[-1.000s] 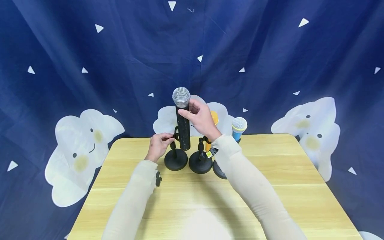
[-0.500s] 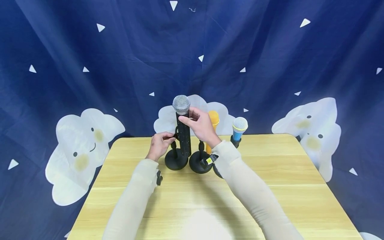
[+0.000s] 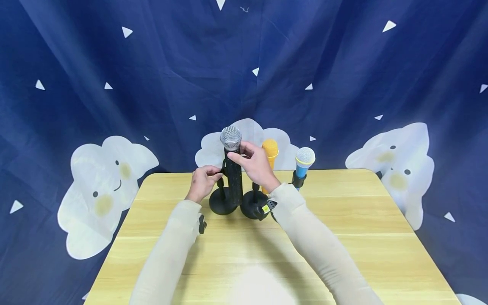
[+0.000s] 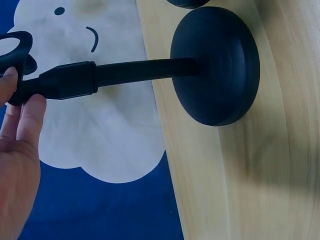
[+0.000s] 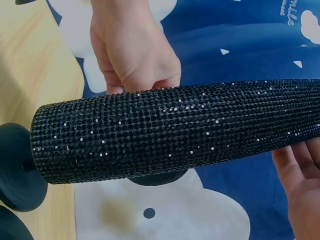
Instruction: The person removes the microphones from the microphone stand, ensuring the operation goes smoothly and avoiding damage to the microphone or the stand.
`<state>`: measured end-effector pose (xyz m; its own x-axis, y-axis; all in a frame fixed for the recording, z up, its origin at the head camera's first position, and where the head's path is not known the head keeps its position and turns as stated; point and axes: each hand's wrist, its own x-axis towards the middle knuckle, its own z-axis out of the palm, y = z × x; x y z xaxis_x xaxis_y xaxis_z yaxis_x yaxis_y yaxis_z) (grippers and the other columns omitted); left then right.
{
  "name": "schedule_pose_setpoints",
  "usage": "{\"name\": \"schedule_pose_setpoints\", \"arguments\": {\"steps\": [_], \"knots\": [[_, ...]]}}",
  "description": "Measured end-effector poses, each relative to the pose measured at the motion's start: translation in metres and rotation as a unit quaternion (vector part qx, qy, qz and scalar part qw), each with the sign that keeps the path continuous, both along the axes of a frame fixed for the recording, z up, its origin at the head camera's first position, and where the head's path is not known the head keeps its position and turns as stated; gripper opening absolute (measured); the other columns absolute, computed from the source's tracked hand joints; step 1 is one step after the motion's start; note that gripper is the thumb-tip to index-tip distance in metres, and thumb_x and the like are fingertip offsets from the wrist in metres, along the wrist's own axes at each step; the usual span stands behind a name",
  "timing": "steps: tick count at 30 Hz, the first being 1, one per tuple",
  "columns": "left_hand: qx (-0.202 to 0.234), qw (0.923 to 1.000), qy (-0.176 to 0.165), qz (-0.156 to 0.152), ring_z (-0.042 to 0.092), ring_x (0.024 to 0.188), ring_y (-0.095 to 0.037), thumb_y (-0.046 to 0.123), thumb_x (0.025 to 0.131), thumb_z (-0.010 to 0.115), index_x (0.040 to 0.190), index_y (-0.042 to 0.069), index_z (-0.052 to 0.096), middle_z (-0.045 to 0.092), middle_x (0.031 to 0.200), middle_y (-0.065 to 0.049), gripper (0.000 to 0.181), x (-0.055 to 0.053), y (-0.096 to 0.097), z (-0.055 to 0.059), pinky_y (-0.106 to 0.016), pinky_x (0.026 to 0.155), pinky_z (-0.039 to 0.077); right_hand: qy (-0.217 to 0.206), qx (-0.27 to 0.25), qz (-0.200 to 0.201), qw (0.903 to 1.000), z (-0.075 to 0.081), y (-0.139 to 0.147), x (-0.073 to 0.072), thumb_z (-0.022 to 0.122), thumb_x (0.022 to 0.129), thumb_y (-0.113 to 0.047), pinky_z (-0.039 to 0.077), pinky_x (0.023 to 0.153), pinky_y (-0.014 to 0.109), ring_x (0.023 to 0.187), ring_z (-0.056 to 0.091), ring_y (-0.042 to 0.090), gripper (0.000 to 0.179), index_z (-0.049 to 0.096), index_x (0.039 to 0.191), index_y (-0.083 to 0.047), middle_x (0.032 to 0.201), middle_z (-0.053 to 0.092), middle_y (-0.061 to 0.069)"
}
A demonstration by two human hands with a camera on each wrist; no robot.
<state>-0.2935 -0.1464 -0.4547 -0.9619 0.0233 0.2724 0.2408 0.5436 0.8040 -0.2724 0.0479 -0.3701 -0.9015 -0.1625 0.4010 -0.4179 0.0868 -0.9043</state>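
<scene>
My left hand (image 3: 202,182) pinches the clip at the top of a black round-based microphone stand (image 3: 220,202). In the left wrist view, thumb and fingers are on the joint just below the open clip ring (image 4: 17,47). My right hand (image 3: 257,165) holds a black, rhinestone-studded microphone (image 3: 234,173) near its silver mesh head (image 3: 231,137). It stands nearly upright, just right of the clip and overlapping it in the head view. The right wrist view has the studded body (image 5: 150,132) across the middle, covering my left fingertips and most of the clip.
Right of the first stand is a second black stand (image 3: 253,205), with an orange microphone (image 3: 270,149) behind my right hand. Farther right, a blue microphone with a white head (image 3: 305,157) sits in a holder. A blue curtain hangs behind the wooden table (image 3: 343,212).
My right hand has lowered the black microphone beside the clip, and its lower end now overlaps the stand's base in the head view. My left hand has kept its pinch.
</scene>
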Motion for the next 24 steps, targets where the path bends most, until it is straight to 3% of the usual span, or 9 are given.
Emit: {"name": "schedule_pose_setpoints", "arguments": {"steps": [8, 15, 24], "knots": [[0.018, 0.9998, -0.002, 0.003, 0.070, 0.094, -0.032, 0.004, 0.086, 0.077, 0.096, 0.000, 0.078, 0.074, 0.096, -0.014, 0.011, 0.000, 0.001, 0.000, -0.045, 0.091, 0.053, -0.014, -0.013, 0.000, 0.9998, -0.005, -0.001, 0.002, 0.076, 0.091, -0.013, 0.051, 0.077, 0.023, 0.083, 0.058, 0.012, 0.027, 0.070, 0.113, 0.000, 0.086, 0.063, 0.002], [0.019, 0.9998, -0.001, 0.005, 0.070, 0.095, -0.032, 0.005, 0.087, 0.077, 0.098, -0.002, 0.077, 0.074, 0.098, -0.015, 0.013, 0.001, 0.001, -0.001, -0.044, 0.092, 0.053, -0.014, -0.010, 0.001, 0.9999, -0.014, -0.002, 0.004, 0.077, 0.089, -0.012, 0.055, 0.088, 0.029, 0.088, 0.061, 0.012, 0.027, 0.070, 0.113, 0.000, 0.089, 0.066, 0.005], [0.020, 0.9998, 0.007, 0.005, 0.071, 0.094, -0.033, 0.005, 0.086, 0.078, 0.097, -0.001, 0.077, 0.075, 0.097, -0.015, 0.013, 0.000, 0.000, -0.003, -0.044, 0.090, 0.054, -0.026, -0.010, -0.003, 0.9996, -0.026, -0.003, 0.008, 0.076, 0.090, -0.011, 0.055, 0.089, 0.031, 0.088, 0.061, 0.012, 0.028, 0.070, 0.114, 0.001, 0.090, 0.067, 0.007]]}}
